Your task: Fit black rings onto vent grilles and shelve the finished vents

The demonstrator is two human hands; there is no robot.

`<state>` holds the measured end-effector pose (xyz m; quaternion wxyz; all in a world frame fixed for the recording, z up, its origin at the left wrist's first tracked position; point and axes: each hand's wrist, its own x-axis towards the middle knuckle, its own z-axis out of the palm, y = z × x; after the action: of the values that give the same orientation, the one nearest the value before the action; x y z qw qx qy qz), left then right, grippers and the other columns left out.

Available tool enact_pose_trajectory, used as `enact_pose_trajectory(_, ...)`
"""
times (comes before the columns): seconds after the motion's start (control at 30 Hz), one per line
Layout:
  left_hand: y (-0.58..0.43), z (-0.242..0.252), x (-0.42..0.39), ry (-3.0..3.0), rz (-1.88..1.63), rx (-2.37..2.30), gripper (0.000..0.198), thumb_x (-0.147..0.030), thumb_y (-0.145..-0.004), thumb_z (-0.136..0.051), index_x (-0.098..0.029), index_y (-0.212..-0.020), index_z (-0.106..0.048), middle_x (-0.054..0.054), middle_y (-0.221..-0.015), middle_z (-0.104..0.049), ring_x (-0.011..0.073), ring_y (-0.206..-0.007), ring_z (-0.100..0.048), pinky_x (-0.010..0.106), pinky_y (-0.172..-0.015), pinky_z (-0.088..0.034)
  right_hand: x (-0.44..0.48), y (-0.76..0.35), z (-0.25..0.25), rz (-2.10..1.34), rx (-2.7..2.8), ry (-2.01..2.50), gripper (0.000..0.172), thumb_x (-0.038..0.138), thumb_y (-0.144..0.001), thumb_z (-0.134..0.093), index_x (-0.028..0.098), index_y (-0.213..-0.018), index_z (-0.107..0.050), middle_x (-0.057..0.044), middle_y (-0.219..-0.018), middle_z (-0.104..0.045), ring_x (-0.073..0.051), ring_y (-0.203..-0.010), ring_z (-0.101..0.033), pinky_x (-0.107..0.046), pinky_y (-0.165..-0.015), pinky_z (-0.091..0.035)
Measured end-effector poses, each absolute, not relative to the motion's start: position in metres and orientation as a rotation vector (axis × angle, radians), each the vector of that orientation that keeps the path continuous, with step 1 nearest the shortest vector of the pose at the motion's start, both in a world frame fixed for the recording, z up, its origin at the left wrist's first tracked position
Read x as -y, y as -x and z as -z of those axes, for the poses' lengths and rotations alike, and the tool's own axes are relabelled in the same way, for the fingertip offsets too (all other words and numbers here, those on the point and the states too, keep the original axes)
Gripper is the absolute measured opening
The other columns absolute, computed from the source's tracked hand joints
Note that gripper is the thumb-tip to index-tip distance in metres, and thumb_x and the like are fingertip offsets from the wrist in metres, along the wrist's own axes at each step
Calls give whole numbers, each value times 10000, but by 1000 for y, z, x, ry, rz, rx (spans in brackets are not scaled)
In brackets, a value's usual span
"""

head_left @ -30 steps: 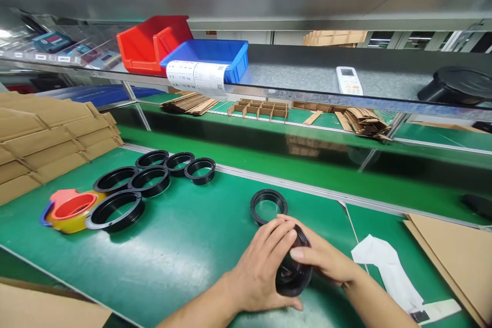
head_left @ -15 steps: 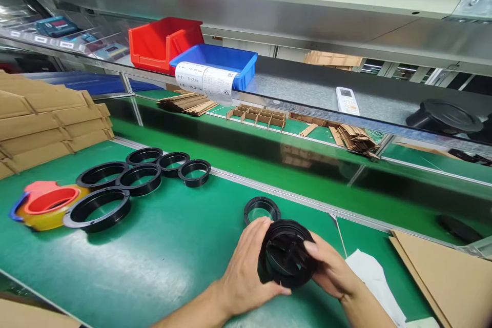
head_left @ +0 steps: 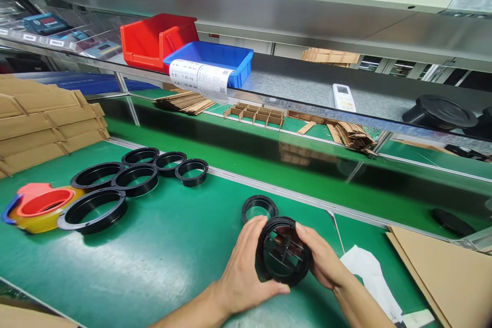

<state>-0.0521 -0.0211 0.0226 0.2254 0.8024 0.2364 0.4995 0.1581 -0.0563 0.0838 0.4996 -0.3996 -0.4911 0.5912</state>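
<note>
A round black plastic part (head_left: 285,253) with crossed ribs inside its ring is held up over the green bench. My left hand (head_left: 244,266) wraps around its left side, thumb along the lower rim and fingers behind the upper edge. My right hand (head_left: 323,256) grips the right side, with the thumb at the upper right rim and the other fingers mostly hidden behind. Just beyond my left fingertips a black ring (head_left: 260,206) lies on the bench, partly covered by the hand and the held part.
Several black rings (head_left: 134,180) lie at left beside a tape dispenser (head_left: 46,205). White cloth or paper (head_left: 369,271) and cardboard sheets (head_left: 442,271) lie at right. The shelf above carries a red bin (head_left: 157,43), a blue bin (head_left: 215,56) and a white remote (head_left: 343,97).
The black part has turned to face me more, showing its crossed ribs. My right thumb has shifted up and left onto the rim. The whole view has moved slightly.
</note>
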Motion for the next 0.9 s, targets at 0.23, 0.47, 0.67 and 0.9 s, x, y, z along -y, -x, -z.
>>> enact_pose_trajectory(0.23,53,-17,23,-2227,-1279,-711,1247,-560,-667,-919,-331,-1615,-142,214,-1527,-456,497,-1382,-460,761,-1100,-419,54,-159,-81,-1671,1056,963,624,729,-947,-565,171,-1136,-771,-115,-1067,-755,-291,-1117,-666,-457,-1049,-487)
enact_pose_trajectory(0.47,49,-15,21,-2236,-1307,-709,1240,-583,-647,-922,-328,-1601,-171,216,-1522,-439,515,-1403,-416,785,-1095,-406,52,-158,-90,-1517,1046,925,458,551,-883,-770,199,-1174,-754,-97,-1156,-741,-244,-1091,-661,-346,-946,-507)
enact_pose_trajectory(0.67,49,-12,24,-2229,-1289,-701,1271,-621,-600,-932,-349,-1588,-180,213,-1525,-429,525,-1401,-413,805,-1086,-398,50,-163,-95,-1467,1138,965,475,560,-884,-768,187,-1177,-739,-99,-1105,-747,-236,-1036,-660,-341,-921,-482)
enact_pose_trajectory(0.9,50,-15,24,-2210,-1266,-706,1258,-615,-610,-929,-318,-1588,-196,224,-1521,-421,520,-1406,-406,780,-1104,-401,49,-161,-94,-1458,1177,964,437,577,-909,-736,160,-1037,-771,-61,-910,-748,-189,-828,-651,-296,-805,-467)
